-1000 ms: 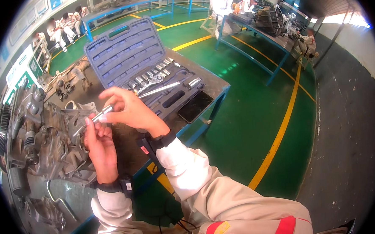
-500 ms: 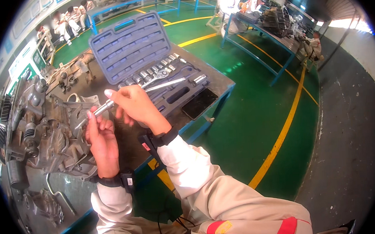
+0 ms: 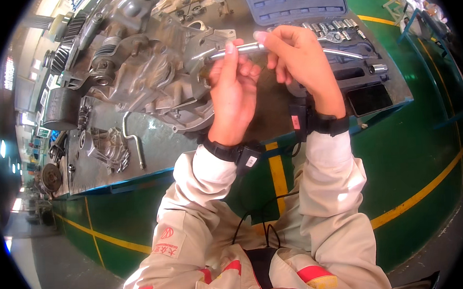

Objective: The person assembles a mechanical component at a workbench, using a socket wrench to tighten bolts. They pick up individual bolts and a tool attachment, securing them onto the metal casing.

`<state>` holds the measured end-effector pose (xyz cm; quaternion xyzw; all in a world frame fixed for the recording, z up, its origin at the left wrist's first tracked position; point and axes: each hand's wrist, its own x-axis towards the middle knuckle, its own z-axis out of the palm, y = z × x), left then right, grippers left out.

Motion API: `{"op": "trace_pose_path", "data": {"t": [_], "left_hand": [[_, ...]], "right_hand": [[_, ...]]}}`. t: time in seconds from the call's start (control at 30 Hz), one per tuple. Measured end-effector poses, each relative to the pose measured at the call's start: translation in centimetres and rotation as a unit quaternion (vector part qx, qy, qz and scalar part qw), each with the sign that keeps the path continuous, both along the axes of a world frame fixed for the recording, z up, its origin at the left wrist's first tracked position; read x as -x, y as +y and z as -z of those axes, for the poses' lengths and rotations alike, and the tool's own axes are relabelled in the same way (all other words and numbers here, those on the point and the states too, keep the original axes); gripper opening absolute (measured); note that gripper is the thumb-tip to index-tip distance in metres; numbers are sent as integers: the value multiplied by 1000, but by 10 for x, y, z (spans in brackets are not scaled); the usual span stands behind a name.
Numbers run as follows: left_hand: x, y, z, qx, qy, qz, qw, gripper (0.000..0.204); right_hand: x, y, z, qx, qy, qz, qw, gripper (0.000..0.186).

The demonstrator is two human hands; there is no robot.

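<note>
A slim chrome socket extension bar [image 3: 248,48] lies nearly level between my two hands above the bench. My left hand [image 3: 234,94] pinches its left part between thumb and fingers. At the thicker right end, the fingertips of my right hand [image 3: 304,57] close on it; whether a socket sits there is hidden. Just left of the bar is a grey metal gearbox housing [image 3: 170,77]. Behind my right hand lies the open blue tool case [image 3: 300,2], with a row of sockets [image 3: 348,24], a ratchet [image 3: 335,37] and a larger socket [image 3: 378,69].
A black phone [image 3: 369,99] rests by the bench's right corner. On the left of the bench [image 3: 104,169] stand shafts with gears [image 3: 69,43], a dark cylinder [image 3: 61,109], a small casting [image 3: 106,148] and a bent metal rod [image 3: 133,142]. Blue tables stand beyond the green floor.
My view has swung left and down, so the bench parts show larger and the people at the back left are out of view. Both hands still hold the bar, now more level.
</note>
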<state>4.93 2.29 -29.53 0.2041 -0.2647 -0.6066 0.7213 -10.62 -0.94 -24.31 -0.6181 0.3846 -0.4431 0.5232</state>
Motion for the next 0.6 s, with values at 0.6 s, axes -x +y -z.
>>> {"op": "trace_pose_path", "data": {"t": [0.6], "left_hand": [[8,-8,11,38,-29,17,999,38]], "right_hand": [[13,-3,18,30,-169,-83,982,19]]}}
